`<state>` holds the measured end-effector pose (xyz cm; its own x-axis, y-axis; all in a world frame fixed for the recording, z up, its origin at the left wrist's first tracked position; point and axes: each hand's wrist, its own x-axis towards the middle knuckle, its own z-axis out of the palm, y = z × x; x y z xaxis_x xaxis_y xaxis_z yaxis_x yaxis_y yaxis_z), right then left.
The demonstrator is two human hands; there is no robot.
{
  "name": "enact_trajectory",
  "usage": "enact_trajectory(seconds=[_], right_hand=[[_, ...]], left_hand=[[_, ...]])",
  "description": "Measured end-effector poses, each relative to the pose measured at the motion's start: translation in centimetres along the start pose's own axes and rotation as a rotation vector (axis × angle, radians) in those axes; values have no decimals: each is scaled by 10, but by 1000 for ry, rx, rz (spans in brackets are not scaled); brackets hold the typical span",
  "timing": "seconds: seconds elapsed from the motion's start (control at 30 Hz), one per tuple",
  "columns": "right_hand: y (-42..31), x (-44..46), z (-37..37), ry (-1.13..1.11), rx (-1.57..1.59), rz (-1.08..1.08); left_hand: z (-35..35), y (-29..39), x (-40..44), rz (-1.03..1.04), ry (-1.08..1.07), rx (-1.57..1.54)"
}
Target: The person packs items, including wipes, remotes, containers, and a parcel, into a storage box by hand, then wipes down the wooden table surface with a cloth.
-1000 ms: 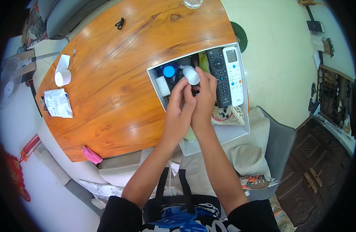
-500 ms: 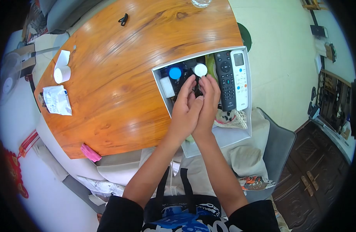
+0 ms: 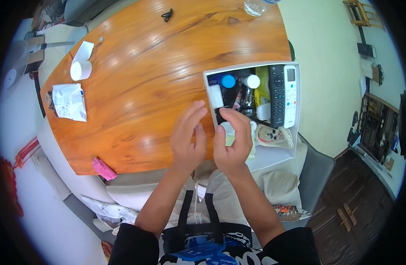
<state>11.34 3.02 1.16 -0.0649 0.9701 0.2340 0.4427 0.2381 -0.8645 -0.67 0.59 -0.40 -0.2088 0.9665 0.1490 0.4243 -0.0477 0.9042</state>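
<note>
My left hand [image 3: 187, 139] is raised over the table's near edge, fingers apart and palm turned inward. Facing it, my right hand [image 3: 234, 141] is held with curved, separated fingers above the left side of a white box [image 3: 273, 162]. A gap lies between the hands, and neither holds anything. Inside the box are a blue-capped bottle [image 3: 228, 81], a white-capped bottle [image 3: 252, 81], a black remote control [image 3: 278, 97] and a white remote control [image 3: 290, 92]. A mesh bag [image 3: 283, 138] lies at its near right. My right hand partly hides a pale green-and-white packet [image 3: 251, 152].
On the wooden table [image 3: 136, 101] are a white paper roll [image 3: 81, 70], a white packet [image 3: 69, 101], a pink cloth-like item [image 3: 104, 168] and a small black clip [image 3: 167, 15]. A clear bottle [image 3: 256, 6] lies at the far edge. A grey chair [image 3: 315, 163] stands right.
My hands, close together over the box half a second ago, have separated and drawn back to the left and nearer me. The view has shifted, so the box appears farther right.
</note>
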Motion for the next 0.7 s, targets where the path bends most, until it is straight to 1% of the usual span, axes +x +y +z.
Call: enact_trajectory(seconds=[0.1, 0.2, 0.4, 0.7], right_hand=[[-14, 0, 21, -83, 42, -27], [-22, -5, 49, -183, 83, -36], [-41, -19, 103, -313, 46, -13], [-62, -33, 189, -433, 48, 58]], left_hand=[[-21, -13, 0, 37, 49, 132], [-45, -30, -8, -13, 69, 134], [-96, -60, -22, -55, 89, 228], [-170, -107, -43, -204, 151, 342]])
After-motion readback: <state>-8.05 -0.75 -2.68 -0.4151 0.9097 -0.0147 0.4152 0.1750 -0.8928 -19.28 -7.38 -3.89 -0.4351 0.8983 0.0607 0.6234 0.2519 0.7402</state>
